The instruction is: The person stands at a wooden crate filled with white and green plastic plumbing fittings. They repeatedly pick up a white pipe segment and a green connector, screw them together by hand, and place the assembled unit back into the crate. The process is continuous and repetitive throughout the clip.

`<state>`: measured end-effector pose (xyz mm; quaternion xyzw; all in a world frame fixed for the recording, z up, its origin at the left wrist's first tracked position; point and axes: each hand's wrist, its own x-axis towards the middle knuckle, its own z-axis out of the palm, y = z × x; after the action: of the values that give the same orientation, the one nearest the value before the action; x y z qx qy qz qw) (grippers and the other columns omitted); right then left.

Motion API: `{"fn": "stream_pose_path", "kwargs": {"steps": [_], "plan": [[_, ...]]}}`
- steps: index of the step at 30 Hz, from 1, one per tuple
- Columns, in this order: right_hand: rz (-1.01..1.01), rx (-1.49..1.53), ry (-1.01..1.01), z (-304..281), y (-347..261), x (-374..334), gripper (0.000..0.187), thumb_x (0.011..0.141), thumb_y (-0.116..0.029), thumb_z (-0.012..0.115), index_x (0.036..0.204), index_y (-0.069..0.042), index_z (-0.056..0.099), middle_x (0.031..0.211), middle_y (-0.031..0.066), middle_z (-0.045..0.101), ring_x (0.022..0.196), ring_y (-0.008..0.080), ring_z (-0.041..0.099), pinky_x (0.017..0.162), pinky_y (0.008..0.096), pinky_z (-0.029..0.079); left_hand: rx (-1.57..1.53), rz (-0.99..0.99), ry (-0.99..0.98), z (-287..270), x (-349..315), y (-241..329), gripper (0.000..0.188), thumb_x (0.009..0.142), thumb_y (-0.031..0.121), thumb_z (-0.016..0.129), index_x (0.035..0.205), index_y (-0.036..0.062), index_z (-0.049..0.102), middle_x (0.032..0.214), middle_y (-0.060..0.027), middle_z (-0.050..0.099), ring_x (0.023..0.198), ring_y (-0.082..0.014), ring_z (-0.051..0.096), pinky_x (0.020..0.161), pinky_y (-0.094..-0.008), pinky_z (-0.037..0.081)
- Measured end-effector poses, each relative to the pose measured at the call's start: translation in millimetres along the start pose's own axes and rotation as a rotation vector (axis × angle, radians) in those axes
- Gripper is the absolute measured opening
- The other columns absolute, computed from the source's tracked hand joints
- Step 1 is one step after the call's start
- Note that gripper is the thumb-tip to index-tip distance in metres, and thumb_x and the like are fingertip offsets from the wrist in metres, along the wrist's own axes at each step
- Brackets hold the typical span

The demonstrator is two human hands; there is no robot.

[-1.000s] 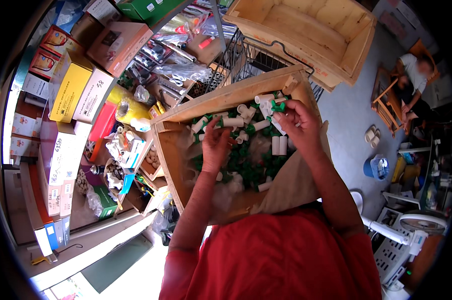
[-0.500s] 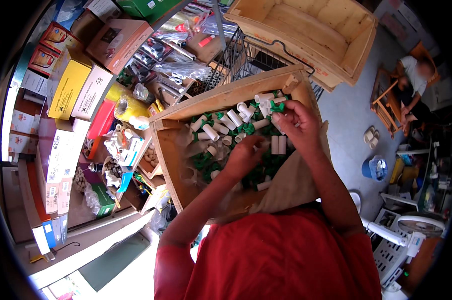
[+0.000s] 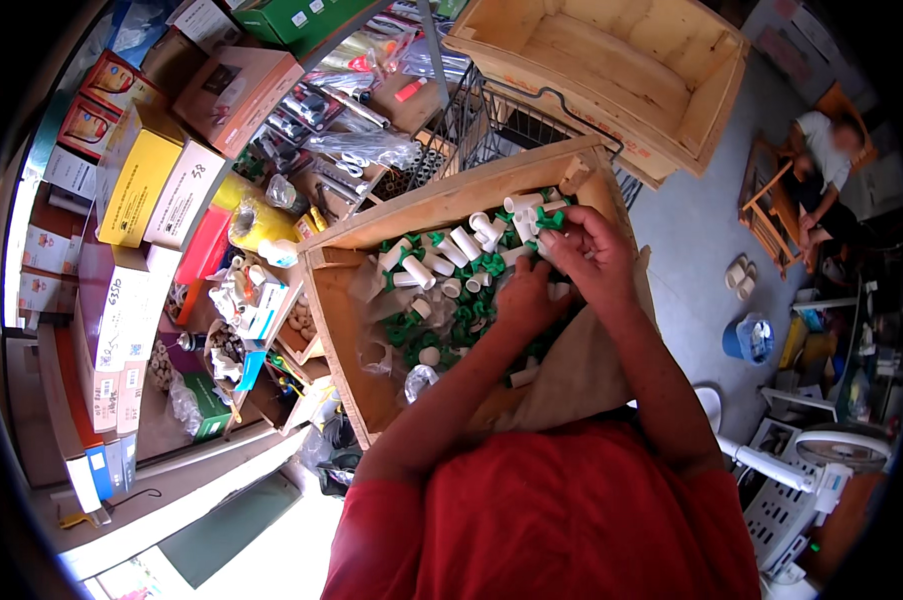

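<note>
A wooden crate [image 3: 333, 325] in front of me holds a pile of white plastic pipe fittings [image 3: 463, 243] and green plastic pieces [image 3: 463, 325]. Over its far right part, my right hand [image 3: 593, 255] is closed, thumb and fingers pinching a green-and-white plastic valve fitting [image 3: 549, 218]. My left hand [image 3: 531, 300] is just below and left of it, low over the pile, with curled fingers close to the right fingertips. Whatever those left fingers hold is hidden. A beige cloth [image 3: 581, 375] hangs over the crate's near right corner.
Beyond the crate are a black wire basket [image 3: 501, 115] and a wooden box [image 3: 611, 70]. Shelves of cartons [image 3: 136, 190] and parts rise on the left. To the right, a person [image 3: 821, 170] sits on a wooden chair, near slippers [image 3: 740, 276] and a blue bucket [image 3: 749, 338].
My left hand has moved right and slightly up, from the middle of the pile to beside my right hand. The right hand stays near the same spot, still pinching the fitting.
</note>
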<state>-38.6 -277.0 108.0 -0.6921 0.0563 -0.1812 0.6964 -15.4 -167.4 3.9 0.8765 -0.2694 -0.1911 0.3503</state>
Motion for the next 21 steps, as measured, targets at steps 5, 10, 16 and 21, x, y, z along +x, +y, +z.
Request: {"fn": "stream_pose_path", "kwargs": {"steps": [5,10,16,21], "plan": [[-0.038,-0.026,0.006,3.6,-2.7,1.1,0.019,0.087,-0.002,0.068,0.103,0.002,0.059,0.083,-0.0007,0.064,0.071,0.0012,0.057,0.063,0.0189,0.048,-0.117,0.168,0.055,10.5,-8.9,-25.7,0.064,0.069,0.029,0.08,0.122,0.0053,0.053,0.112,-0.0185,0.058,0.098,-0.0321,0.061,0.083,-0.0387,0.051],[0.018,-0.064,-0.016,-1.4,-3.0,0.4,0.021,0.087,-0.002,0.068,0.105,0.002,0.058,0.082,-0.0011,0.064,0.071,0.0005,0.056,0.063,0.0181,0.047,-0.516,0.093,-0.102,-15.5,-20.0,-22.6,0.055,0.072,0.02,0.081,0.117,0.0043,0.055,0.107,-0.0099,0.062,0.1,-0.0203,0.059,0.089,-0.033,0.047],[-0.045,-0.024,0.007,1.2,1.8,1.1,0.021,0.087,0.0,0.068,0.106,0.002,0.058,0.087,-0.0008,0.065,0.073,0.0002,0.057,0.063,0.0177,0.047,-0.65,-0.021,-0.118,-56.4,-26.7,-33.3,0.039,0.076,0.017,0.079,0.109,0.0045,0.062,0.105,-0.0056,0.065,0.102,-0.0156,0.058,0.092,-0.0297,0.044],[-0.045,-0.011,0.004,2.6,2.5,2.0,0.022,0.086,0.001,0.068,0.106,0.002,0.059,0.089,-0.0009,0.065,0.074,0.0005,0.057,0.064,0.0176,0.047,-0.602,-0.17,-0.043,-106.0,-42.8,-37.5,0.03,0.078,0.016,0.078,0.102,0.0037,0.067,0.096,-0.0033,0.067,0.094,-0.0116,0.059,0.086,-0.0274,0.046]]}}
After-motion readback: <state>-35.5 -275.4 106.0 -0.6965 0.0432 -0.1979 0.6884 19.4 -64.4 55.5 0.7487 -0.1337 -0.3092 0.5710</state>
